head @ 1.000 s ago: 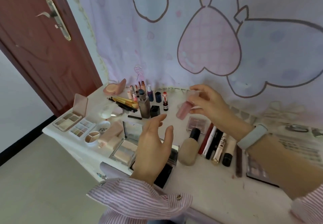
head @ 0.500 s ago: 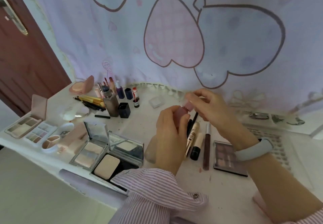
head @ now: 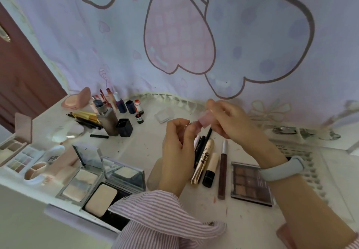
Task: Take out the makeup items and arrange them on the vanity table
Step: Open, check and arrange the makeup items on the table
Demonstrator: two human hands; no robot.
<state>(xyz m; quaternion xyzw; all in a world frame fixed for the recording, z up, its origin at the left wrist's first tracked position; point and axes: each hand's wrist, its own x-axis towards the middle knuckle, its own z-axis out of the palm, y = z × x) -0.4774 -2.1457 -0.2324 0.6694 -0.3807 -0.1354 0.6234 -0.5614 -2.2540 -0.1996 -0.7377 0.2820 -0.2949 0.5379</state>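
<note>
We judge the arranging nearly done: most makeup lies across the vanity table (head: pixel 147 147), while our left hand (head: pixel 177 151) and right hand (head: pixel 229 120) both grasp one pink bottle (head: pixel 202 121) above its middle.

Your left hand (head: pixel 177 151), which a second ago hovers open low in the frame, now grips the pink bottle (head: pixel 191 130) at centre. Your right hand (head: pixel 227 121), then holding the bottle alone, now pinches its pink cap (head: pixel 205 119). Both hands sit closer together, just above the table.
</note>
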